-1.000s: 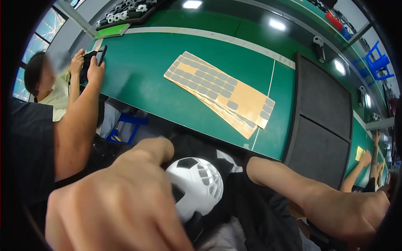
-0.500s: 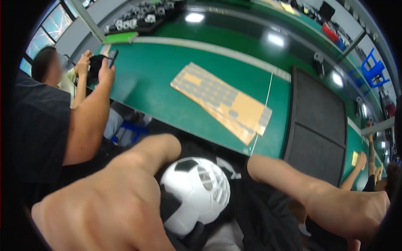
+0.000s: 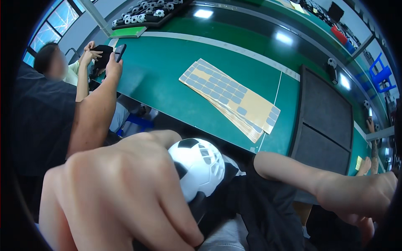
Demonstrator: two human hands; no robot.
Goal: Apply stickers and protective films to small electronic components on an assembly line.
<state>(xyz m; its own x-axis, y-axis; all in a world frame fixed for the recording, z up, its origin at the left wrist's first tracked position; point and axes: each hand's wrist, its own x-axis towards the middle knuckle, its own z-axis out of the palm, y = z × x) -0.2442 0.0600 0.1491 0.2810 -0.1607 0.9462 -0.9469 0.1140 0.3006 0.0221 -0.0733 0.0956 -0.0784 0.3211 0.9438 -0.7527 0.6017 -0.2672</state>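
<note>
My left hand is large and close at the lower left, its back and bent knuckles showing. Its fingers curl in, and whatever they grip is hidden. At the right edge, my right hand is raised with fingers folded, their contents out of sight. Both elbows point forward, toward the table. Between my arms, over my dark-clothed lap, is a white football-shaped device with black patches and an open grille on one side. My left hand partly covers it in this view; whether they touch, I cannot tell.
Ahead stands a green table bearing a stack of tan cards with grey rounded squares. A black divided tray lies on its right. A neighbour holds a phone at left. Several football-shaped items fill a far tray.
My left hand has shifted right and now covers more of the football-shaped device. The view has tilted slightly, so the table and cards appear farther right. My right hand stays raised.
</note>
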